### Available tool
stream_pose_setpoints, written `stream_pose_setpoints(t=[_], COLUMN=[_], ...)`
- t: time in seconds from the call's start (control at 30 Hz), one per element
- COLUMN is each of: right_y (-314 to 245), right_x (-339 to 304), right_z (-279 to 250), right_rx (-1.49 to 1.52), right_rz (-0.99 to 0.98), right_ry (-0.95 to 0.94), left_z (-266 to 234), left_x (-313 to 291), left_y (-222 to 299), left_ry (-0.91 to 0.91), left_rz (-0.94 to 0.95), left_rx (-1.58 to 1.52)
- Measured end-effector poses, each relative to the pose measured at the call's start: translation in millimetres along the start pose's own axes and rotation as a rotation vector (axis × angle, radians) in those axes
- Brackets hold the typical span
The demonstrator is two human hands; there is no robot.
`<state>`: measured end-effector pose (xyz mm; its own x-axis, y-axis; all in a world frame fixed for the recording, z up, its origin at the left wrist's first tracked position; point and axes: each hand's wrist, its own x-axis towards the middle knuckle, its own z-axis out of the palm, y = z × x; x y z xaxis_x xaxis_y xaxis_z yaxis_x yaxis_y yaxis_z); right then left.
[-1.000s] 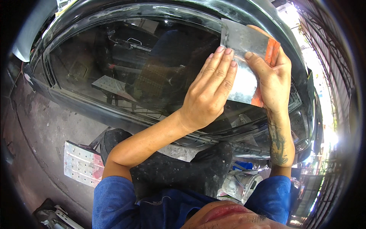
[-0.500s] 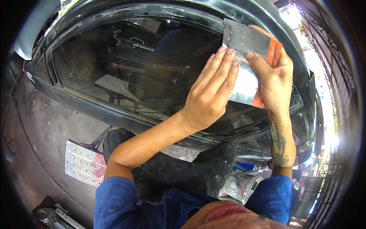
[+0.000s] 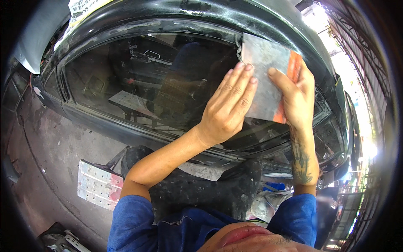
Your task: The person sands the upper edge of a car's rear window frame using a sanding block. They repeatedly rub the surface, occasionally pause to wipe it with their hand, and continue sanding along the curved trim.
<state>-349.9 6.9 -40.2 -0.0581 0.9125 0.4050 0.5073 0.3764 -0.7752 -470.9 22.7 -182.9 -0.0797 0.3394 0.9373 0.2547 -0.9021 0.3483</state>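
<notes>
My right hand grips a wide, flat metal putty spreader by its orange back strip, thumb pressed on the face and fingers behind. A wavy line of grey material runs along the spreader's far left edge. My left hand has its fingers stretched out side by side, fingertips touching or just over the spreader's left side. Both hands are above the dark car's side window. Grey patches mark the window frame and the dark painted body beyond it.
A perforated metal step stands on the concrete floor at left. A plastic-wrapped container and a blue object are by my right knee. Metal parts lie lower left. Printed yellow-and-white sheeting covers part of the car.
The spreader has moved slightly left and its tilt has changed, so the bright glare on its face is gone. Both hands moved with it. The whole view has shifted a little.
</notes>
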Motion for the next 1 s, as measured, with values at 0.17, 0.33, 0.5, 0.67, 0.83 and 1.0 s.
stream_pose_setpoints(t=[0.17,0.33,0.5,0.67,0.83,1.0], right_y=[-2,10,13,18,17,18], right_x=[-31,-36,-23,-11,-13,-15], right_z=[-10,-10,1,15,21,26], right_rx=[0.200,0.287,0.232,0.198,0.061,0.025], right_rz=[0.188,0.196,0.110,0.033,-0.029,-0.082], right_ry=[0.058,0.068,0.067,0.051,0.076,0.097], left_z=[-17,-26,-22,-17,-5,4], left_x=[4,19,30,35,30,24], left_y=[-13,-45,-51,-55,-60,-67], left_ry=[-0.058,-0.019,-0.065,0.011,0.083,0.128], left_rz=[0.194,0.147,0.245,0.216,0.196,0.201], left_rx=[-0.087,0.084,0.125,0.201,0.171,0.143])
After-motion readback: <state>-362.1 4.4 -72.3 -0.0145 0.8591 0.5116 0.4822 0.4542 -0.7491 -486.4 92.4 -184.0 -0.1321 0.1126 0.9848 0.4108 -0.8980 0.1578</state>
